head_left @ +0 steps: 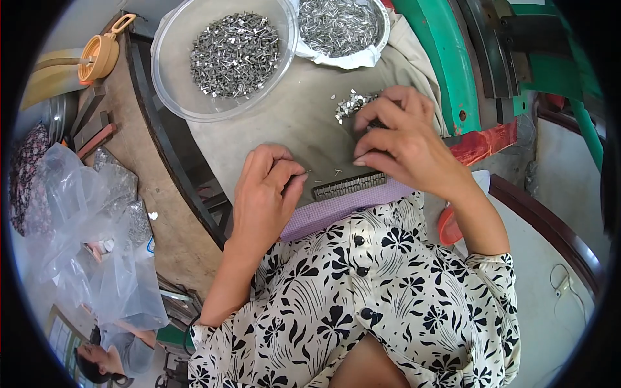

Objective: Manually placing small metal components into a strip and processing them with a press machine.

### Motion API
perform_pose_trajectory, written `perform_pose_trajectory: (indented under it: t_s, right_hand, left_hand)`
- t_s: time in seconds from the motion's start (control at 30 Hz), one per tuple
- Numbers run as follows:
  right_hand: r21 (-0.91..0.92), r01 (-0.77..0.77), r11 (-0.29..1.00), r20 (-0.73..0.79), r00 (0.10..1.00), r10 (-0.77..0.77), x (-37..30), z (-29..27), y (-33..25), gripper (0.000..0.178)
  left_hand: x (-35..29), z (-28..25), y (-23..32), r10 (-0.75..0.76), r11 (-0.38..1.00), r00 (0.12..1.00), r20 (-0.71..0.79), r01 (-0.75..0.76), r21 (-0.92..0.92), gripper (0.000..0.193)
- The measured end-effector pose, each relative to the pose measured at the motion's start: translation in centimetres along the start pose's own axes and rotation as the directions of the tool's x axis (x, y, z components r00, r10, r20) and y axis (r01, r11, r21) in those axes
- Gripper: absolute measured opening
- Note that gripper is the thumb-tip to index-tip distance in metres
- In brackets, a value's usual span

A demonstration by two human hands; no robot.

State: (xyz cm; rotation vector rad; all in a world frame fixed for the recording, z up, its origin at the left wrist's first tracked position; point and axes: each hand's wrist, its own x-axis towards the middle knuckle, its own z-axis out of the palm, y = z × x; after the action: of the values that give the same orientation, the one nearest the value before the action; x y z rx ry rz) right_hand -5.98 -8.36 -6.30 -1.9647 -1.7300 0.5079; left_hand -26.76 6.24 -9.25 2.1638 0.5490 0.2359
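Observation:
My left hand (264, 191) is closed in a pinch, a thin metal pin (308, 171) showing at its fingertips. Over the right end of a dark narrow rack (349, 186) filled with a row of small metal pieces, my right hand (406, 139) is curled, thumb and forefinger close together. What those fingers hold, if anything, I cannot make out. Beside its knuckles lies a loose pile of small shiny metal pieces (349, 107). A single small pin (337, 172) rests on the cloth just behind the rack.
At the back stand a clear plastic tub (162, 97) of short metal pieces and a lined bowl (386, 29) of slender pins. A purple cloth (304, 221) lines the near edge. Green machinery (446, 64) rises at right; plastic bags (84, 220) and another person (107, 359) are left.

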Motion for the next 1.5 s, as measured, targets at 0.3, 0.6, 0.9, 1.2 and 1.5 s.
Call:
perform_pose_trajectory:
  t_s: [0.3,0.6,0.9,1.2,1.5]
  right_hand:
    - [0.087,-0.080,0.993,0.139,0.988,0.067,-1.6,-0.8,-0.2,0.009]
    - [0.030,-0.069,0.997,0.081,0.995,0.066,-1.4,0.2,-1.1,0.010]
    - [0.076,-0.096,0.993,0.061,0.994,0.091,-1.9,0.4,-0.9,0.013]
    - [0.069,-0.100,0.993,0.059,0.994,0.096,-2.0,0.7,-1.2,0.012]
    - [0.226,-0.183,0.957,-0.169,0.960,0.223,-0.8,0.8,-1.0,0.016]
  left_hand:
    - [0.6,0.3,0.2,0.007,0.997,0.999,-0.045,-0.010,-0.081,0.017]
    - [0.8,0.4,0.7,-0.112,0.987,0.993,-0.036,0.107,-0.121,0.013]
    - [1.3,0.4,0.9,-0.123,0.984,0.992,-0.024,0.119,-0.131,0.014]
    - [1.8,0.7,1.4,-0.158,0.967,0.987,0.019,0.158,-0.200,0.012]
    - [2.7,2.0,2.7,-0.220,0.716,0.967,0.131,0.251,-0.651,0.017]
